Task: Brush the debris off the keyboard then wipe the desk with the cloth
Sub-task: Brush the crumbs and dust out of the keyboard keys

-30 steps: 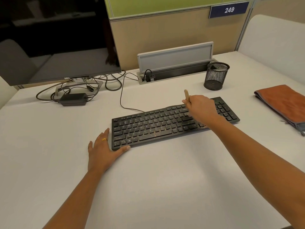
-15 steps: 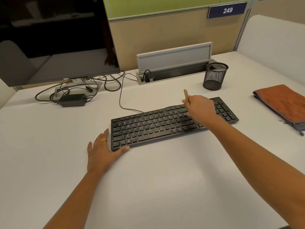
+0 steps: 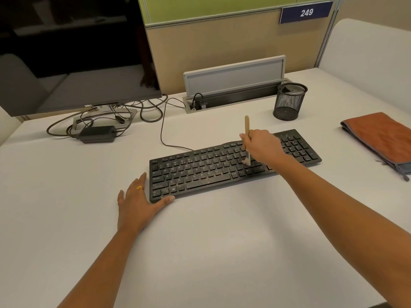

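Curled round the wooden handle of a small brush (image 3: 246,125), the right grip (image 3: 264,145) holds it nearly upright, with the pale bristles down on the keys right of centre. The left grip (image 3: 139,203) lies flat with straight fingers, its thumb along the near left corner of the keyboard (image 3: 211,172).

- White bench (image 3: 222,252): carries everything listed below.
- Dell monitor (image 3: 77,52): dark screen at the far left, its stand ringed by loose cables (image 3: 151,110).
- Keyboard: black, lying slantwise at mid-bench. The right grip and forearm cover part of its right half. Its lead (image 3: 164,130) runs back to the cable box.
- Orange cloth (image 3: 382,136): folded, grey-edged, lying at the right side of the bench, well apart from the keyboard and untouched.
- Cable box flap (image 3: 233,78): grey, raised, set against the partition behind the keyboard.
- Mesh pen cup (image 3: 289,101): black, upright, between the flap and the keyboard's far right corner.
- Power adapter (image 3: 96,134): black, lying just in front of the monitor stand.
- Number plate (image 3: 306,12): blue, reading 249, on the partition.
- Ring (image 3: 139,187): gold, on a finger of the left grip.
- Debris (image 3: 209,178): fine tan specks around the space bar and neighbouring keys.
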`<state>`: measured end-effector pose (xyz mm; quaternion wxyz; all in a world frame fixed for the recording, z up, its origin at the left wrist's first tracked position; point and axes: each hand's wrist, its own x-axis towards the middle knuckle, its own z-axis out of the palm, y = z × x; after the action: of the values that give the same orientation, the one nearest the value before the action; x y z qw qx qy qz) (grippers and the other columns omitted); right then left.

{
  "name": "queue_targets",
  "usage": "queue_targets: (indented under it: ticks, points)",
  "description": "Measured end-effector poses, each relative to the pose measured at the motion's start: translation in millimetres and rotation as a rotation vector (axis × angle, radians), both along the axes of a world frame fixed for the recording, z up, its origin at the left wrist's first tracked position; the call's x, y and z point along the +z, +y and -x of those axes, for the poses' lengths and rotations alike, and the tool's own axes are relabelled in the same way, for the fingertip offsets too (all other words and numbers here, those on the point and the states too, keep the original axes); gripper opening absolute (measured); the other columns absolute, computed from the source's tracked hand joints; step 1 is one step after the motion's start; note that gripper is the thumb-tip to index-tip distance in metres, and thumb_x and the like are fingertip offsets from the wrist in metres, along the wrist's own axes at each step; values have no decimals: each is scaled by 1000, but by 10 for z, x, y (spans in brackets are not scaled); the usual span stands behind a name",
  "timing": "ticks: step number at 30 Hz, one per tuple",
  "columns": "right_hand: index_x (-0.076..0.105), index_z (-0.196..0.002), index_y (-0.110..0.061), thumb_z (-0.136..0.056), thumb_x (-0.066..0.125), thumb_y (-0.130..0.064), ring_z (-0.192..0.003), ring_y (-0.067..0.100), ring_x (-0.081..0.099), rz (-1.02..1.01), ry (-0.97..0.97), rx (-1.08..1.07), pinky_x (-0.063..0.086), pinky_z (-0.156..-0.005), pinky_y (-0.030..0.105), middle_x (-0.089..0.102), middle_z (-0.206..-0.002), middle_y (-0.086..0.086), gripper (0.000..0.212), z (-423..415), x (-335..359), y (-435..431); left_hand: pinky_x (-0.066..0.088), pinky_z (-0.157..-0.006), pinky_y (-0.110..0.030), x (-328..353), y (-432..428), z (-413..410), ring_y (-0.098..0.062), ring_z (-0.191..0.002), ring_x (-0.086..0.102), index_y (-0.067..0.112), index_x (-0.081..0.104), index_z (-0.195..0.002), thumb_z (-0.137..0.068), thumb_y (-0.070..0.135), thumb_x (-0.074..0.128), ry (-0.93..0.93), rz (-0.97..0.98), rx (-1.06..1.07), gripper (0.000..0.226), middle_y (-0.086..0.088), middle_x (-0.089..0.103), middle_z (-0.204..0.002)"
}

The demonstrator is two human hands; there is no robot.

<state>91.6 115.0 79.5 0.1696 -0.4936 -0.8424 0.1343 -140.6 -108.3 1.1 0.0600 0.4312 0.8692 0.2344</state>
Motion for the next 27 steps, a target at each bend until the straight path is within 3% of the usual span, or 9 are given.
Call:
queue_targets:
  ticks: [4,6,8,13,17,21,27]
  points:
    - [67,-94,-7,-100,33,-39,-75,23,58,66,181,-14,43,-65,33,61,-74,1,47,-15,8,28,5,-119,-46,-1,3,3,-17,-143,24,18,22,-150,-55,80,50,0,-3,-3,117,-2,32,-153]
    - [67,-96,-9,-99,35,-41,-78,22,59,87,229,2,45,-67,33,65,-81,4,45,-27,-22,28,5,-119,-46,-2,-5,2,-17,-144,23,17,23,-150,-56,79,52,-1,-12,-2,117,-2,32,-153]
    - [66,-93,-11,-99,35,-42,-82,23,61,95,185,21,47,-72,34,66,-84,4,44,-37,-55,23,5,-119,-45,-2,-11,3,-16,-144,23,17,23,-150,-56,79,52,0,-14,1,117,-2,32,-153]
    - [65,-87,-12,-100,33,-39,-68,16,55,110,89,86,41,-62,30,56,-68,-5,44,-46,31,9,5,-118,-46,-2,-1,2,-17,-143,24,17,24,-150,-56,79,52,-1,-14,-1,117,-2,33,-153]
    - [65,-90,-12,-98,40,-38,-79,21,61,249,295,165,49,-78,38,65,-83,7,38,-78,30,1,6,-118,-46,2,-6,0,-17,-143,24,17,24,-150,-56,79,53,0,-17,-3,116,-2,33,-153]
    - [61,-89,-15,-98,36,-43,-71,16,54,183,89,137,39,-59,28,59,-73,-3,38,-174,34,38,5,-119,-45,4,-2,-1,-16,-143,24,17,24,-150,-55,80,51,-2,-16,-1,117,-2,32,-153]
    - [62,-104,-7,-101,30,-37,-91,30,60,-164,-144,-104,35,-66,31,66,-96,12,44,-243,21,112,5,-119,-45,-5,-5,4,-17,-143,23,18,24,-150,-55,81,50,-2,-11,-1,117,-2,32,-153]
